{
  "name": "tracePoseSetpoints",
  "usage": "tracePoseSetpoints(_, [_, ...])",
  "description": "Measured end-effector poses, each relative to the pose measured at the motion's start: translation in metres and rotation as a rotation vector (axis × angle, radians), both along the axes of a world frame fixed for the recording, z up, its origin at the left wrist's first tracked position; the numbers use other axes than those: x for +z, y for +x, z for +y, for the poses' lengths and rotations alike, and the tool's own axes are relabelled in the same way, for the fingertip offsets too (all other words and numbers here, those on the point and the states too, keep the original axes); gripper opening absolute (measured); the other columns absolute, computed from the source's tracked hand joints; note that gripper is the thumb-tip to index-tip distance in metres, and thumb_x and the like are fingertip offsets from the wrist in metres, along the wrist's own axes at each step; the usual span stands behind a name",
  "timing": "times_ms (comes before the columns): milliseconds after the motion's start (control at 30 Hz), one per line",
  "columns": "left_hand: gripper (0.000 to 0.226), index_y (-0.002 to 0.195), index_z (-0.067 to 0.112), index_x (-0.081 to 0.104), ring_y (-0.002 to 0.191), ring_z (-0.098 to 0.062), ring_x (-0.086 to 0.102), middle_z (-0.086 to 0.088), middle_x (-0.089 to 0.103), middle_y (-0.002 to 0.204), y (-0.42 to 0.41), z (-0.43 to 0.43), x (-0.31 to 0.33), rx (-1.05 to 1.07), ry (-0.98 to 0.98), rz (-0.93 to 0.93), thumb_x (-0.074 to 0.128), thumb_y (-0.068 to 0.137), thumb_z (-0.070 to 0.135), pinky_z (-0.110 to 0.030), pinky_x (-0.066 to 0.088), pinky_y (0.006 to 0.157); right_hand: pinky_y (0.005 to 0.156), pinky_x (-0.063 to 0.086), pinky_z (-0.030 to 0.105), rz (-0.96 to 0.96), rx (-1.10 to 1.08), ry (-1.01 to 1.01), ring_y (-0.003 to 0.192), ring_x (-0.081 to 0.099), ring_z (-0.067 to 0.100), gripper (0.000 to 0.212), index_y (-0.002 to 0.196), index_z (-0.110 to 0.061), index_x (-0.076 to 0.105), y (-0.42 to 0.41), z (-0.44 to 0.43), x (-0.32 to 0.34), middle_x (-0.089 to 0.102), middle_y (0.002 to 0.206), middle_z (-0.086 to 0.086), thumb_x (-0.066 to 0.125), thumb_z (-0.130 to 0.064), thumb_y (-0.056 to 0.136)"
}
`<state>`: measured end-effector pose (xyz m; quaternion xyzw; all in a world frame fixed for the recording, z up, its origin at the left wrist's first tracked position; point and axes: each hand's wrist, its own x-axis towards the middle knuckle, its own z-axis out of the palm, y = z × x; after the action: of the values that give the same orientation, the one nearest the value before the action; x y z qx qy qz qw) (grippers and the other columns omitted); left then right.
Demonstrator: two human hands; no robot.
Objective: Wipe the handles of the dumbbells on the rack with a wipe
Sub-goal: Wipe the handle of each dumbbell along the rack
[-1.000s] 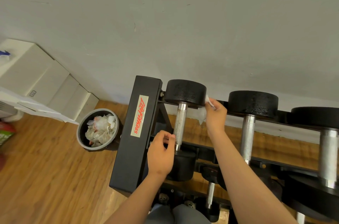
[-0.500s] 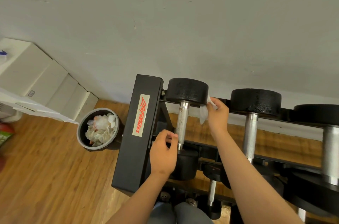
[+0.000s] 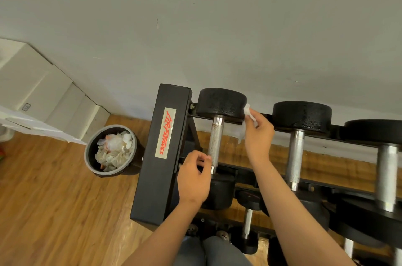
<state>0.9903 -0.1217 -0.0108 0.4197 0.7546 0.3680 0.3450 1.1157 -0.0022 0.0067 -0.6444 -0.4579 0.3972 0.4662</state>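
1. The wipe (image 3: 248, 113) is pinched in your right hand (image 3: 258, 137), up beside the far head (image 3: 221, 102) of the leftmost dumbbell. It sits just right of the handle (image 3: 215, 143) and, as far as I can tell, is not on the metal yet.
2. The handle runs away from you on the top tier of the rack (image 3: 152, 178). It looks speckled and grimy along its knurled length.
3. The fingertips of your left hand (image 3: 192, 176) pinch the near end of the handle. The two hands are apart, one at each end.
4. My read: this is the first handle in the row and wiping hasn't started.
5. To do it well:
   - Open the wipe flat, wrap it round the bar at the far collar, and pull it towards you in one stroke.
   - Twist as you go so the underside gets covered, since the knurling traps dirt.
   - Use the left hand to stop the dumbbell rolling, then shift it so the spot under it gets wiped too.
6. Next along to the right is the second handle (image 3: 294, 156), with bigger dumbbells past it.
7. The bin (image 3: 87, 152) on the floor left of the rack is full of used wipes. Swap in a fresh one once yours greys.
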Motion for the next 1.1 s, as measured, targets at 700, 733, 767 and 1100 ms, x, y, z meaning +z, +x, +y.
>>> tracePoseSetpoints(700, [0.009,0.089,0.026,0.058,0.083,0.002,0.059,0.013,0.061,0.088,0.0,0.0,0.0,-0.004,0.006,0.019,0.056,0.095,0.033,-0.014,0.045,0.071,0.104,0.028,0.004,-0.321,0.214,0.276,0.124,0.042,-0.003,0.037,0.128,-0.012,0.06,-0.023,0.021,0.034,0.056,0.135,0.001,0.061,-0.005,0.091])
tracePoseSetpoints(733, [0.009,0.089,0.027,0.058,0.083,0.002,0.058,0.013,0.061,0.088,0.0,0.0,0.0,-0.003,0.007,0.019,0.056,0.095,0.033,-0.014,0.045,0.071,0.105,0.029,0.007,-0.323,0.217,0.284,0.125,0.042,-0.003,0.037,0.127,-0.012,0.06,-0.022,0.018,0.033,0.056,0.135,0.0,0.061,-0.005,0.091])
tracePoseSetpoints(767, [0.009,0.089,0.027,0.058,0.083,0.003,0.058,0.013,0.061,0.088,0.0,0.0,0.0,-0.003,0.009,0.019,0.056,0.094,0.033,-0.014,0.045,0.071,0.106,0.029,0.008,-0.315,0.224,0.289,0.125,0.042,-0.004,0.038,0.127,-0.013,0.06,-0.021,0.012,0.032,0.054,0.135,-0.004,0.062,-0.004,0.09])
tracePoseSetpoints(1100, [0.01,0.089,0.026,0.059,0.082,0.002,0.059,0.012,0.062,0.087,-0.001,0.0,-0.002,-0.005,0.032,0.024,0.055,0.094,0.034,-0.018,0.049,0.072,0.093,0.044,0.013,-0.355,0.245,0.322,0.11,0.054,0.015,0.025,0.103,-0.011,0.073,-0.024,0.019,0.039,0.061,0.114,0.004,0.07,0.002,0.081])
